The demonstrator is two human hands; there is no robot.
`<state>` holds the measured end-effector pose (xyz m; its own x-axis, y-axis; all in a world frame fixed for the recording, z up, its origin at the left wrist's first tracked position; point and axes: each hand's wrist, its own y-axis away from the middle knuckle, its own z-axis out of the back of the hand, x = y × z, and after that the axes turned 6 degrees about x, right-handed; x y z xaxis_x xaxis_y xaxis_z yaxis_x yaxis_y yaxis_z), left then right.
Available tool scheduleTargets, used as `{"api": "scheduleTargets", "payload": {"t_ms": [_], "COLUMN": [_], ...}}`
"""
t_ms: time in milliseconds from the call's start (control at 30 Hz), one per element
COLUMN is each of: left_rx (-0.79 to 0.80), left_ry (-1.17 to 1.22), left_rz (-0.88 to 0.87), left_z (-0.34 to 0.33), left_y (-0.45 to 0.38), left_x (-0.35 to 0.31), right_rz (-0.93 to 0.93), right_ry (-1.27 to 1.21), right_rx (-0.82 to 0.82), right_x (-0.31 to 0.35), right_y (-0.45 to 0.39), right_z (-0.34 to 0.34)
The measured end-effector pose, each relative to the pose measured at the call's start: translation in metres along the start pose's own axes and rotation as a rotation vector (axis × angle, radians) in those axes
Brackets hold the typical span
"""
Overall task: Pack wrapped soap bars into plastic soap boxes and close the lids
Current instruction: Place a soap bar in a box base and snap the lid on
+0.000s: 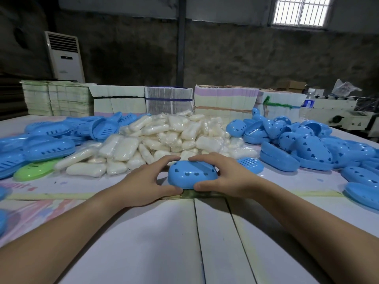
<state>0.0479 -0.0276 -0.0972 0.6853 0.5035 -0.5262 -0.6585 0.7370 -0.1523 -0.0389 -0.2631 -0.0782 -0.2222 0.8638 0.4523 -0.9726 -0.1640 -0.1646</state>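
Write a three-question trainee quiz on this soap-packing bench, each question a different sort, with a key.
1. True or false: both hands hold the blue soap box on the table.
2. Multiple choice: the one green piece lies (A) left of the soap pile, (B) right of it, (C) on top of it.
3. Fill in: the holes in the held box's lid are ___-shaped.

Key: 1 true, the left hand and right hand grip its two ends. 2 A, beside the wrapped soap bars. 3 heart.
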Motion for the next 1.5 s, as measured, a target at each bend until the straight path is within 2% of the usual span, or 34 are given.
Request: {"api": "scheduleTargets", "payload": {"t_ms": [567,867,1500], "left_rx": [-0.037,-0.009,-0.027], "left_ry": [0.051,0.113,0.106], "left_rz": [-0.004,-0.019,-0.024], "left_z": [-0.0016,-0.0003,-0.002], "left_y": [-0.003,-0.0024,-0.0046], "left_x": [0.0022,0.0,0.0088], "right_rz": [-0.031,-0.039,-0.012], "right_ry": [-0.057,-0.209,-0.128], "right_rx": [0.049,0.048,-0.003], "right_x": [-0.0009,-0.0032,-0.0053], "right_y": [-0.0086,-0.0073,-0.0053], "right_z": [0.0007,-0.0033,-0.0059]}}
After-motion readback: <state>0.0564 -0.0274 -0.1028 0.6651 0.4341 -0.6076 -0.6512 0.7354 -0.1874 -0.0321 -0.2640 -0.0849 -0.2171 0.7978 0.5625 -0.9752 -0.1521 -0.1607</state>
